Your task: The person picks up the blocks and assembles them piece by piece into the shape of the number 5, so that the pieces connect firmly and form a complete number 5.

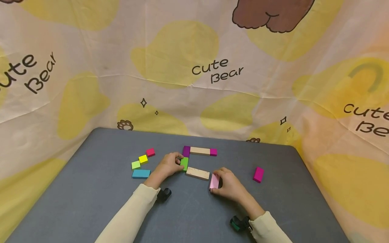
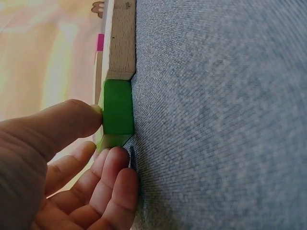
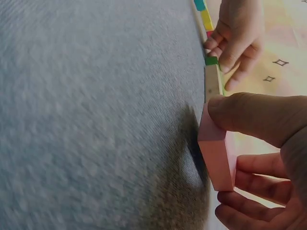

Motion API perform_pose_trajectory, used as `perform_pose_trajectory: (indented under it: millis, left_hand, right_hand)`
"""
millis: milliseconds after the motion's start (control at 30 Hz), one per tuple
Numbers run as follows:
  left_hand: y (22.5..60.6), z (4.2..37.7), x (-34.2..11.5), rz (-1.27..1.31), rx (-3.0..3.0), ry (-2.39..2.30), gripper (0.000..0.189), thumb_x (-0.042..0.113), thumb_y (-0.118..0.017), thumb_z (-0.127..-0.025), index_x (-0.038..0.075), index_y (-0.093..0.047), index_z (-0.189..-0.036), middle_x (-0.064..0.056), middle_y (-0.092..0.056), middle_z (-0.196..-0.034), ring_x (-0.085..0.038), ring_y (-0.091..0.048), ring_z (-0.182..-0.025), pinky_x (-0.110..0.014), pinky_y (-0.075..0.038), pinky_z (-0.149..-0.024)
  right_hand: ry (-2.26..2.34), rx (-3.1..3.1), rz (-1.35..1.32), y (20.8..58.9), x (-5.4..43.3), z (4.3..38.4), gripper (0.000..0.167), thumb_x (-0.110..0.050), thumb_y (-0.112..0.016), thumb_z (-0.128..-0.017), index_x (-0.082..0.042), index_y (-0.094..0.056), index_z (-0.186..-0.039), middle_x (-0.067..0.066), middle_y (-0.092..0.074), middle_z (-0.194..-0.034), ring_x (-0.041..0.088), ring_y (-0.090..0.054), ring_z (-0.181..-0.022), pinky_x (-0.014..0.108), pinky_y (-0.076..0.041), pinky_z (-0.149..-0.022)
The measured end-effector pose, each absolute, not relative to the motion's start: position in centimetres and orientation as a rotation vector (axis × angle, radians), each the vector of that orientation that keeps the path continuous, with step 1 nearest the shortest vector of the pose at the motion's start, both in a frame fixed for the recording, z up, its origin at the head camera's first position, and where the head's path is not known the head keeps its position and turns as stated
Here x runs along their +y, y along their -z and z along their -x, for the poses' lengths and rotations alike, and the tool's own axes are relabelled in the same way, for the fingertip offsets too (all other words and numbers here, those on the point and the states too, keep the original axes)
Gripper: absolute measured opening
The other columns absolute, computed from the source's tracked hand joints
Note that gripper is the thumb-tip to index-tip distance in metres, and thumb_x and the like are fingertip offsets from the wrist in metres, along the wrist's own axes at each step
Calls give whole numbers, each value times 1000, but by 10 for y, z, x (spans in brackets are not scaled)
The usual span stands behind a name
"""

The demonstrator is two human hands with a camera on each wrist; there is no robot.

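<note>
My left hand point(image 1: 168, 165) is at the green block point(image 1: 184, 164); its thumb and index fingertip touch the block's edge, the other fingers loosely bent beside it. Between thumb and fingers, my right hand point(image 1: 228, 184) pinches a pale pink block point(image 3: 216, 158). A dark shadow lies beside that block in the right wrist view, and its lower side appears slightly off the table. A beige wooden block point(image 1: 198, 173) lies between the green and pink ones. Behind the green block sits a purple block point(image 1: 186, 151), followed rightward by another beige block point(image 1: 200, 151) and a small magenta block point(image 1: 213, 152).
On the left lie a red block point(image 1: 150, 152), a yellow block point(image 1: 143, 159), a light green block point(image 1: 135, 165) and a blue block point(image 1: 141, 174). A magenta block point(image 1: 258, 174) lies far right. Patterned cloth point(image 1: 170, 111) hangs behind the grey table point(image 1: 188, 216).
</note>
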State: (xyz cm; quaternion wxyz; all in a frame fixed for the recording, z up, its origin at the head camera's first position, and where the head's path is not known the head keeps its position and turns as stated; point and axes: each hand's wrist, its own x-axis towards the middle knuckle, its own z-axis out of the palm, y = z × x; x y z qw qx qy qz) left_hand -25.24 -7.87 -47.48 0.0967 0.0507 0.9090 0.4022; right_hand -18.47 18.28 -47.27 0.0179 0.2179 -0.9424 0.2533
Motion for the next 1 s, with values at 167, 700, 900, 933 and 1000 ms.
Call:
perform_pose_trajectory:
  millis: [167, 700, 900, 933, 1000]
  left_hand:
    - [475, 254, -79, -149, 2690, -1188, 37, 13, -76, -78, 7, -66, -113, -5, -62, -87, -17, -54, -77, -32, -47, -71]
    - [475, 252, -79, -152, 2695, -1192, 38, 14, -77, -78, 7, -66, -113, -6, -63, -89, -17, -55, -80, -34, -48, -74]
    - [475, 252, -80, -153, 2699, -1188, 37, 14, -77, -78, 7, -66, -113, -6, -63, -89, -17, -55, -80, -35, -48, -74]
    - [475, 252, -80, -153, 2700, -1187, 37, 14, -77, -78, 7, -66, -113, -6, -63, -89, -17, -55, -80, -35, -48, -74]
    - [475, 252, -80, -151, 2700, -1188, 37, 14, -77, -78, 7, -66, -113, -6, -63, -89, -17, -55, -80, -35, -48, -74]
  right_hand:
    - [-779, -2966, -643, 474, 178, 183, 58, -26, -87, -65, 0, -66, -113, 8, -63, -103, 15, -56, -88, 32, -49, -76]
    - [-750, -2980, -607, 477, 172, 182, 59, -29, -86, -66, -1, -66, -114, 8, -64, -104, 15, -56, -89, 35, -50, -77]
    - [-736, -2998, -608, 476, 171, 181, 59, -29, -85, -68, -1, -66, -115, 8, -64, -104, 16, -55, -90, 36, -50, -77]
    - [-736, -2999, -608, 476, 171, 181, 59, -30, -85, -68, -1, -66, -116, 8, -64, -104, 16, -55, -90, 36, -50, -77]
    - [-742, -2996, -610, 476, 171, 181, 59, -29, -85, -68, -1, -66, -116, 8, -64, -105, 16, -55, -90, 36, -50, -78]
